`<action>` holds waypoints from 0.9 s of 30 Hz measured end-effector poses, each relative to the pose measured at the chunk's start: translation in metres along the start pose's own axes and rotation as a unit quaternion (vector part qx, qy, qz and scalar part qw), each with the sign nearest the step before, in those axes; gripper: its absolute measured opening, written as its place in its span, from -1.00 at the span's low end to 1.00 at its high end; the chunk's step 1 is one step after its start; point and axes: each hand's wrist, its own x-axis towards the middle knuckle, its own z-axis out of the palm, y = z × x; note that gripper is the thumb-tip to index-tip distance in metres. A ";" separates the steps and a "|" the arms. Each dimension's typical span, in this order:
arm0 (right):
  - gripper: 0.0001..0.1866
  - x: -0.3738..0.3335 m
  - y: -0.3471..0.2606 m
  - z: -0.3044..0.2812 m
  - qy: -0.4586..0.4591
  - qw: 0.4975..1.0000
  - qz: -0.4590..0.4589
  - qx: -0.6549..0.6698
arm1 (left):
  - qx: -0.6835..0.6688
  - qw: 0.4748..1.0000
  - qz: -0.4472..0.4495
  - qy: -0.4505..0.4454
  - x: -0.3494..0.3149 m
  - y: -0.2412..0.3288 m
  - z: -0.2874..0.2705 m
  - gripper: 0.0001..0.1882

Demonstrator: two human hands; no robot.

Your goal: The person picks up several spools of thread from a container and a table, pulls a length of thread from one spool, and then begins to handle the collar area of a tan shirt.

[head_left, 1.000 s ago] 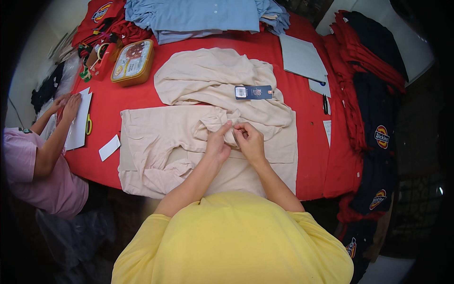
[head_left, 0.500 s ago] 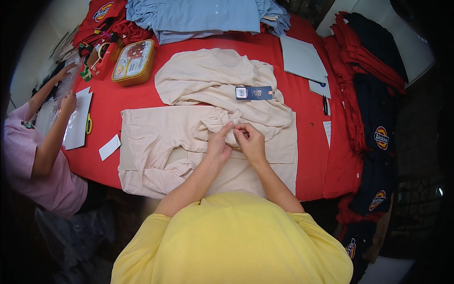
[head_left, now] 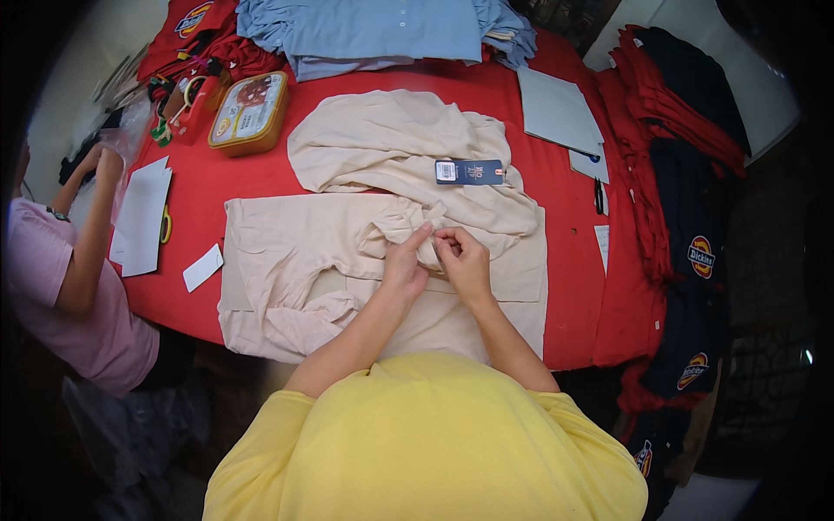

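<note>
A cream garment (head_left: 269, 234) lies spread on the red-covered table in front of me, its cloth bunched up around my fingers. My left hand (head_left: 407, 265) grips a gathered part of this cloth, thumb on top. Close against it, my right hand (head_left: 463, 260) pinches the same bunch between thumb and fingertips. Whether a button or some other small part sits in that pinch is hidden. Just beyond my hands rests a dark blue hang tag (head_left: 470, 172) on a rumpled cream fold. Greyish card (head_left: 326, 286) shows through an opening in the cloth.
Light blue folded garments (head_left: 365, 30) are stacked at the back. A yellow plastic tub (head_left: 249, 115) stands far left, near white sheets (head_left: 143, 217) and a small white card (head_left: 203, 267). Red and navy clothes (head_left: 686, 182) line the right. A co-worker in pink (head_left: 82, 295) handles clear plastic at left.
Both my hands keep their hold in nearly the same place on the cream cloth. At left, the co-worker's hands have drawn together and shifted slightly left.
</note>
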 end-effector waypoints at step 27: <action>-0.89 0.000 -0.002 0.000 -0.002 1.000 -0.008 -0.006 | 0.009 1.000 0.014 -0.007 -0.001 -0.001 0.001 -0.66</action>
